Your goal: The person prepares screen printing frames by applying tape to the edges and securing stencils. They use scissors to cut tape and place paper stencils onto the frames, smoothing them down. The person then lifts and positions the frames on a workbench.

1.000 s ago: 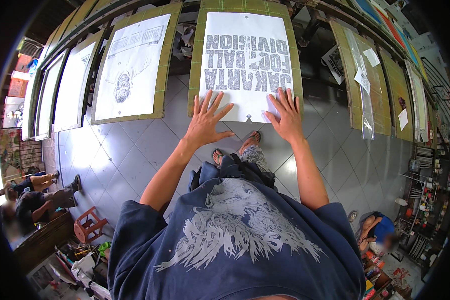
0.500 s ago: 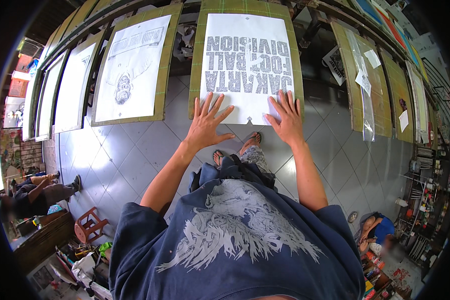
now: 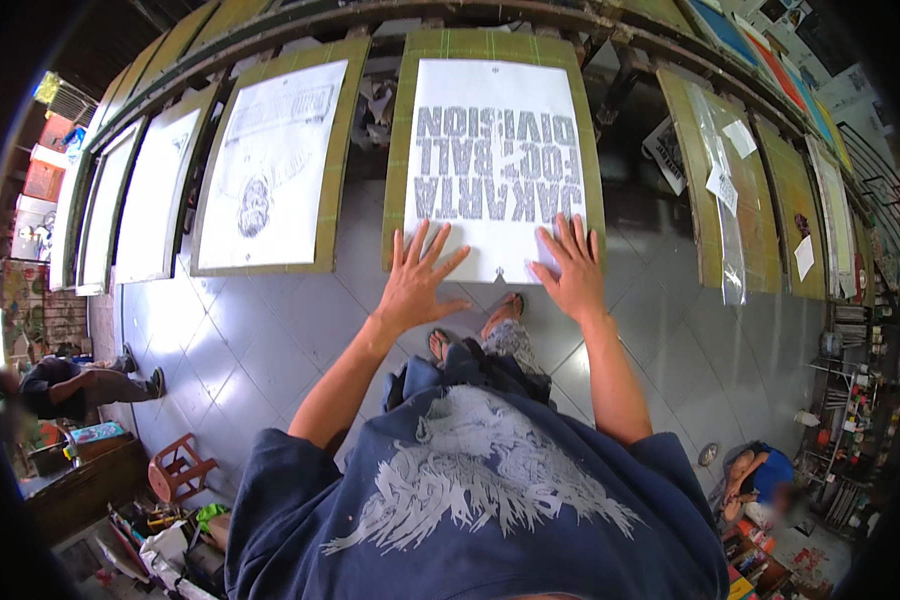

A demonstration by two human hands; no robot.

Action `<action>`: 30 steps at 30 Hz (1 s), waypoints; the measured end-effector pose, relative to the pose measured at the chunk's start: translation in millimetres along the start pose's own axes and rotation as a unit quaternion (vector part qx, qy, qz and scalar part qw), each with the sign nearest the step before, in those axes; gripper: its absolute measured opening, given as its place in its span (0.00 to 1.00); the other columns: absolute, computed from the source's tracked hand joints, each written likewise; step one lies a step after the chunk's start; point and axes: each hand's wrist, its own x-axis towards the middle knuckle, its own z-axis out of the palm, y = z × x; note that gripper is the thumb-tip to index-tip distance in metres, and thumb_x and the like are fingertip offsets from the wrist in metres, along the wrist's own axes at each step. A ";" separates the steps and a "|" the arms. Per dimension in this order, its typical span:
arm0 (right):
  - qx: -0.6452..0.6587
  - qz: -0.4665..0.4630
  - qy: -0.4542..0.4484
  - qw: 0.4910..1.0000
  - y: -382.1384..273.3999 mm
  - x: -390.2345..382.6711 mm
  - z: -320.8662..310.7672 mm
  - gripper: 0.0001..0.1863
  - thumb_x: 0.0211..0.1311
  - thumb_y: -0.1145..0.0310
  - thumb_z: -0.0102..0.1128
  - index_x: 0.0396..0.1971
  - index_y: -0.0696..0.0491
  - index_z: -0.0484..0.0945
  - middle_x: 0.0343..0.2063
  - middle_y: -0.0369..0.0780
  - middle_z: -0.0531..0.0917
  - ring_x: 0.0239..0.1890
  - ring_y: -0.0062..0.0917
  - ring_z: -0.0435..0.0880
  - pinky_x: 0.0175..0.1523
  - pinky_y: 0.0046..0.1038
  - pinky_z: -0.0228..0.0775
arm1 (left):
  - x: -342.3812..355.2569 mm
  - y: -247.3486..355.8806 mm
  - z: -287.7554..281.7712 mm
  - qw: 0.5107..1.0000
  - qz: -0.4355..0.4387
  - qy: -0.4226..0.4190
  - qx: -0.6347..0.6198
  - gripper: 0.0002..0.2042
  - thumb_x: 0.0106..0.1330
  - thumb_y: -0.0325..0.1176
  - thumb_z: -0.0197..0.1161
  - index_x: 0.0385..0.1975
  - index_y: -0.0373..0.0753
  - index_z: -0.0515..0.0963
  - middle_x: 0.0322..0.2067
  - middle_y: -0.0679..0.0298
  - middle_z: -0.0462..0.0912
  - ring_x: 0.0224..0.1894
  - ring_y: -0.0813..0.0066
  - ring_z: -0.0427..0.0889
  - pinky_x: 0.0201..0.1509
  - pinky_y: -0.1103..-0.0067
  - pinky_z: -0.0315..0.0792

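Note:
A white sheet printed with rows of large grey block letters (image 3: 490, 243) lies on a yellow-brown board (image 3: 592, 120) in front of me, its lettering upside down from where I stand. My left hand (image 3: 417, 285) rests with fingers spread on the sheet's near left corner, thumb pointing inward. On the near right corner, my right hand (image 3: 573, 270) is laid out flat, fingertips just below the letters. Neither hand grips anything. A small dark notch-like mark sits at the middle of the sheet's near edge, between the hands.
More boards line the long rack (image 3: 370, 22). One at left carries a sheet with a grey figure print (image 3: 270, 160); another at right has a clear plastic strip (image 3: 715, 170). A red stool (image 3: 180, 468) stands on the tiled floor. Other people sit at far left and lower right.
The rack, boards and both hands appear lower in the picture, as the view has tilted. Both hands stay spread on the sheet in nearly the same places.

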 end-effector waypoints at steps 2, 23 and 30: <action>-0.001 -0.001 0.000 1.000 -0.7 0.3 -0.9 0.32 0.69 0.44 0.57 0.69 0.42 0.73 0.75 0.44 0.61 0.79 0.45 0.51 0.79 0.54 0.38 | 0.1 1.9 -2.3 1.000 0.004 0.008 -0.006 0.46 0.51 0.66 0.73 0.72 0.59 0.67 0.78 0.56 0.51 0.81 0.45 0.39 0.78 0.38 0.33; 0.026 0.022 0.001 0.999 0.0 -0.4 -1.5 0.31 0.66 0.47 0.62 0.66 0.44 0.76 0.74 0.44 0.64 0.78 0.45 0.53 0.79 0.54 0.39 | 0.4 5.4 -6.6 1.000 0.000 0.012 -0.024 0.43 0.53 0.63 0.73 0.71 0.60 0.69 0.77 0.56 0.53 0.80 0.45 0.43 0.77 0.38 0.34; 0.031 -0.004 -0.012 0.999 -2.2 2.4 -0.8 0.32 0.63 0.52 0.66 0.66 0.47 0.75 0.74 0.45 0.64 0.78 0.47 0.53 0.79 0.55 0.37 | -5.0 3.5 -6.9 0.998 -0.015 0.031 -0.043 0.43 0.55 0.65 0.70 0.73 0.61 0.67 0.78 0.58 0.53 0.81 0.48 0.41 0.78 0.39 0.32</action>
